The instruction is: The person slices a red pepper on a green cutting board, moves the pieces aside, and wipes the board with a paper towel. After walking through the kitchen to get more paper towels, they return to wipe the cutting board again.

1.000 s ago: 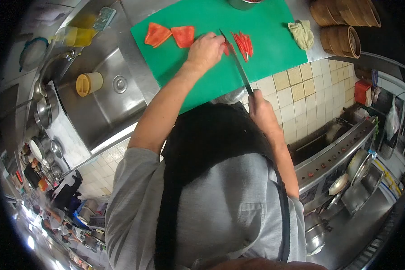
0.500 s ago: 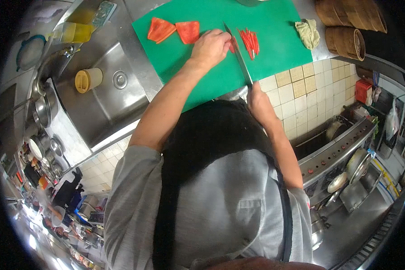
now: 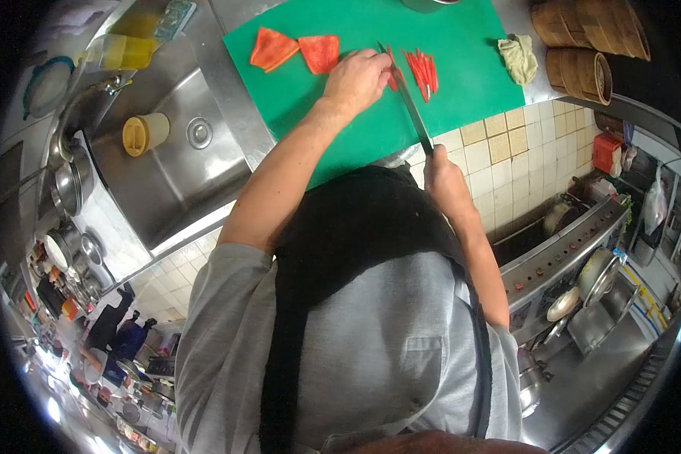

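My right hand (image 3: 448, 181) is wrapped round the handle of a kitchen knife (image 3: 415, 113), its long blade pointing away over the green cutting board (image 3: 477, 83). Against the blade, the curled fingers of my left hand (image 3: 358, 80) press down a piece of red pepper (image 3: 392, 80), mostly hidden by the hand. Thin red pepper strips (image 3: 424, 73) lie in a small pile just right of the knife. Left of my left hand are flat pepper pieces: one piece (image 3: 320, 54) close to the knuckles and a stacked pair (image 3: 272, 50) farther left.
A crumpled cloth (image 3: 517, 59) lies at the board's right edge, near bamboo steamers (image 3: 579, 73). Part of a metal bowl (image 3: 430, 4) shows at the top. To the left is a steel sink (image 3: 197, 178) holding a yellowish container (image 3: 145, 134). A stove (image 3: 560, 253) stands at right.
The knife and my right hand have shifted slightly right and toward me. A narrow red strip now shows along the blade's far end. My left hand has moved slightly.
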The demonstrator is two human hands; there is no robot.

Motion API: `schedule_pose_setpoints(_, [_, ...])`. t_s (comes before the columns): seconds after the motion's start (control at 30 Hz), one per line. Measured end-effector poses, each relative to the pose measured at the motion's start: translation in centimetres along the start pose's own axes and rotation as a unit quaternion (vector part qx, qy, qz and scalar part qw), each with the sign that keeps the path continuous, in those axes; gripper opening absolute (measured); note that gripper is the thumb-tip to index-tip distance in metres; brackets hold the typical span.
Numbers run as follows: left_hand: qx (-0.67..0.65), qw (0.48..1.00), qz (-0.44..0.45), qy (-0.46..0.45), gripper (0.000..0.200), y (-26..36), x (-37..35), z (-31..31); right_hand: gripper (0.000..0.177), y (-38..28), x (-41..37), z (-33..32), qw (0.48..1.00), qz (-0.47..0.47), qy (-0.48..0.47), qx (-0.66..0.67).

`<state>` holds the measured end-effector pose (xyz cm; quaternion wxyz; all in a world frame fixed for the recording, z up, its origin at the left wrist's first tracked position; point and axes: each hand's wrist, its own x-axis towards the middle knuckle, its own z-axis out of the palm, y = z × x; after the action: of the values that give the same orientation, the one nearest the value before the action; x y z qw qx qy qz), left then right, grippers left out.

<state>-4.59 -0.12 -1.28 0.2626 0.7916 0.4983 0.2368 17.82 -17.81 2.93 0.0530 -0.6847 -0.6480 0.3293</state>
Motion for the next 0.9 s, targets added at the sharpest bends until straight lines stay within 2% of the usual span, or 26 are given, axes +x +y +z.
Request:
schedule_pose_setpoints(0.07, [-0.007, 1.000, 0.007, 0.012, 0.011, -0.1, -0.1, 0.1, 0.015, -0.7, 0.2, -0.1, 1.000, 0.010, -0.016, 0.003])
schedule_pose_setpoints(0.2, [-0.015, 0.999, 0.015, 0.034, 0.010, -0.4, -0.4, 0.4, 0.015, 0.0, 4.1, 1.6, 0.999, -0.040, 0.009, 0.021])
schedule_pose_setpoints(0.27, [-0.008, 1.000, 0.008, 0.011, 0.012, -0.3, -0.3, 0.2, 0.015, -0.8, 4.8, 0.6, 0.999, -0.034, 0.007, 0.013])
schedule_pose_setpoints(0.6, [0.008, 1.000, 0.019, 0.012, 0.009, -0.5, 0.0, 0.2, 0.015, -0.9, 0.1, -0.2, 1.000, 0.023, -0.006, -0.008])
schedule_pose_setpoints(0.73, [0.002, 1.000, 0.020, 0.012, 0.012, -0.8, -0.2, 0.4, 0.016, -0.1, -0.4, 0.8, 1.000, -0.001, 0.004, 0.009])
schedule_pose_setpoints(0.9, [0.003, 1.000, 0.010, 0.017, 0.012, -0.6, -0.3, 0.4, 0.016, 0.1, 3.7, 1.6, 0.998, -0.058, 0.019, 0.024])
